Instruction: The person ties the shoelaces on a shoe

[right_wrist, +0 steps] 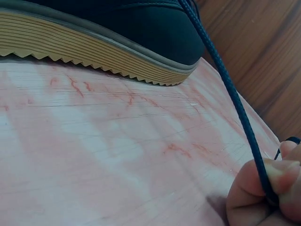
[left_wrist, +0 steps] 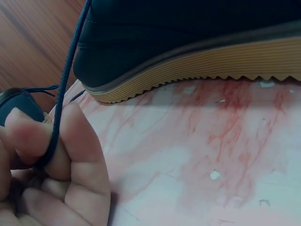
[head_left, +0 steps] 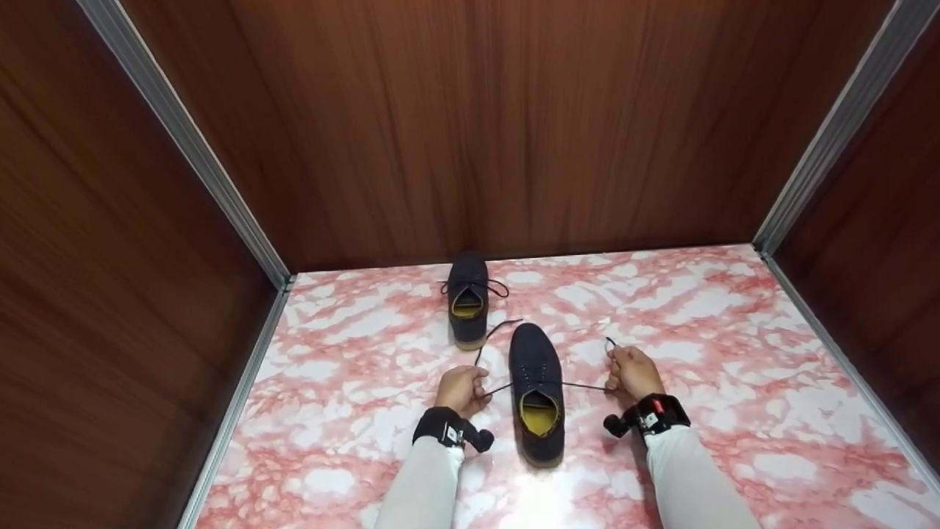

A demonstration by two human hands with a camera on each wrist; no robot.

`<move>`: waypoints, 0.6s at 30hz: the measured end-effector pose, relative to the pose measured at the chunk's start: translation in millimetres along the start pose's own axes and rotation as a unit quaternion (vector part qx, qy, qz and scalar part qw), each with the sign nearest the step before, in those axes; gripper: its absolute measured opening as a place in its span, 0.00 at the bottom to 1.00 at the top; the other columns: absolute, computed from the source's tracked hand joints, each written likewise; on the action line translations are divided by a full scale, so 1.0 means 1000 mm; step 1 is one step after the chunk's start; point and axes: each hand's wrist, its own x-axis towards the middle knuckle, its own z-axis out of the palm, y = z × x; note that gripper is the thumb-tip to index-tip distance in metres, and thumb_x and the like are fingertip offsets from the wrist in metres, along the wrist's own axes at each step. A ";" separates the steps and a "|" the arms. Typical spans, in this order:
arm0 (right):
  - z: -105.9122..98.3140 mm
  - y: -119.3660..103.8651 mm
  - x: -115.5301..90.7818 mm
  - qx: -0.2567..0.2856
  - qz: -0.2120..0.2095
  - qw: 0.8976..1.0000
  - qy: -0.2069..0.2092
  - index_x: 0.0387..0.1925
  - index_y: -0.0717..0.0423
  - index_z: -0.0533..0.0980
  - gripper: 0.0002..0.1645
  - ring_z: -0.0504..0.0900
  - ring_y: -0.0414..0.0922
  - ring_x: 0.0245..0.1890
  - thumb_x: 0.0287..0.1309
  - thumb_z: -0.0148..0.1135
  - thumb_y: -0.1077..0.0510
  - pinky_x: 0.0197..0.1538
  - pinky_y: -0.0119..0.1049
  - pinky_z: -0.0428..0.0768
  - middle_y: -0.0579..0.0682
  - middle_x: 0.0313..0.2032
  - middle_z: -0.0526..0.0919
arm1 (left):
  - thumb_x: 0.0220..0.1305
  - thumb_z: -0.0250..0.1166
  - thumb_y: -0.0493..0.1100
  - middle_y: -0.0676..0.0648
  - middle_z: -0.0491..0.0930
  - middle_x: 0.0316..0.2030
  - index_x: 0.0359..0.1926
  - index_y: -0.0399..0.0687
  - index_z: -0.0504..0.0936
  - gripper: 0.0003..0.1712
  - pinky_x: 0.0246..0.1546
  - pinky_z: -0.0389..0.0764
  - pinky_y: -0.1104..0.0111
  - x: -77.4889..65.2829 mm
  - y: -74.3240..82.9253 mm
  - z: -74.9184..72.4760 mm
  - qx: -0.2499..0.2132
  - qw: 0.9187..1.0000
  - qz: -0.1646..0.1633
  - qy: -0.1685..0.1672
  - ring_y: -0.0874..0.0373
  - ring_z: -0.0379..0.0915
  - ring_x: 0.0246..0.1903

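Note:
A dark navy shoe with a yellow lining stands between my hands, its toe pointing away from me. To its left, my left hand grips one end of its shoelace, and the loose tail runs on past the fingers toward the back. On the right side, my right hand pinches the other shoelace end, a short tip sticking out above the fingers. Both ends stretch out sideways from the eyelets, nearly straight. The ribbed tan sole rests flat on the surface in the wrist views.
Behind and to the left sits a second navy shoe, its lace tied in a bow. The red-and-white marbled surface meets a brown wood-grain panel at the back. Similar panels with grey metal edging rise at both sides.

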 end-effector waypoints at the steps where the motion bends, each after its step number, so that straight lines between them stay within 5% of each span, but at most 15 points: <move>1: 0.000 0.001 0.001 -0.004 -0.003 1.000 0.003 0.45 0.61 0.66 0.11 0.60 0.39 0.17 0.83 0.43 0.57 0.26 0.32 0.66 0.44 0.20 0.62 | 0.68 0.57 0.34 0.58 0.63 0.16 0.37 0.40 0.77 0.03 0.25 0.78 0.72 0.000 0.000 0.000 0.000 1.000 0.000 -0.001 0.67 0.63 0.16; 10: -0.009 0.014 0.015 -0.048 -0.013 0.998 0.029 0.45 0.60 0.68 0.12 0.63 0.38 0.17 0.83 0.45 0.54 0.24 0.29 0.67 0.42 0.21 0.65 | 0.68 0.58 0.33 0.58 0.60 0.18 0.35 0.41 0.75 0.03 0.25 0.75 0.72 0.001 -0.002 0.002 0.003 1.000 0.000 -0.004 0.67 0.59 0.17; 18: -0.006 0.012 0.010 -0.054 -0.029 0.998 0.025 0.47 0.62 0.68 0.13 0.64 0.39 0.17 0.83 0.43 0.55 0.25 0.32 0.70 0.43 0.21 0.64 | 0.70 0.57 0.36 0.57 0.66 0.17 0.38 0.39 0.77 0.04 0.25 0.81 0.71 -0.001 -0.003 0.002 0.015 1.000 0.010 -0.004 0.67 0.66 0.17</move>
